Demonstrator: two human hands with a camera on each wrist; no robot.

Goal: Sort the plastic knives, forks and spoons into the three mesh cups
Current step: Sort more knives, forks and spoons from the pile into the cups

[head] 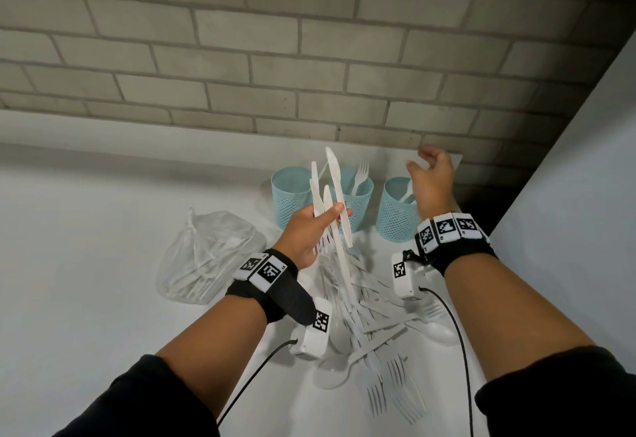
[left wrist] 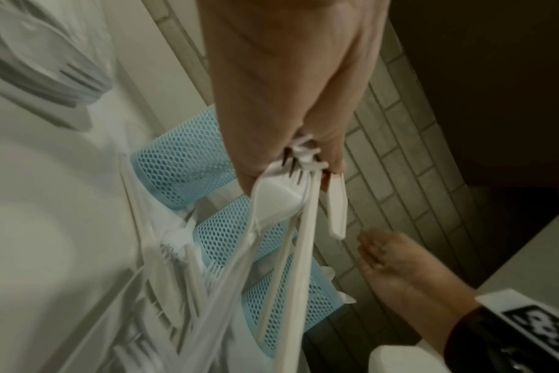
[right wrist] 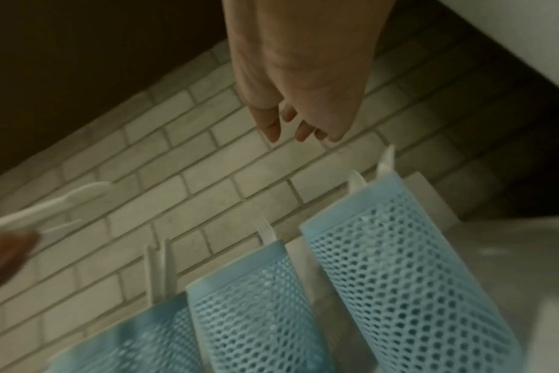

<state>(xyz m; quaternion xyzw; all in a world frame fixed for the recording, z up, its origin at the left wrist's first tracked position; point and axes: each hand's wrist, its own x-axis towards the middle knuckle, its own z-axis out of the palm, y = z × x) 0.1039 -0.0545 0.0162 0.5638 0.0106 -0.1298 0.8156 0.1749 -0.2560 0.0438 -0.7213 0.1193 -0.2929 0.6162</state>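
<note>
White desk [head: 86, 264] under a pale brick wall [head: 309, 58] carried the whole sort. At the centre, the left hand [head: 306, 233] pinched a fanned bundle of white plastic knives [head: 332, 192], blades up, with fork tines showing among them in the left wrist view. From the bundle, the three blue mesh cups stood in a row between twelve and two o'clock: the left cup [head: 292, 195], the middle cup [head: 358, 202] with a fork standing in it, and the right cup [head: 399, 209] with spoon handles showing. The right hand [head: 432, 182] hovered over that right cup, fingers relaxed and holding nothing, likely just after a drop. Next it would probably need to pull one piece from the bundle and match it to its cup. At six o'clock lay the loose cutlery pile [head: 371, 333]; at eight o'clock, a clear bag [head: 206, 257] of more.
</note>
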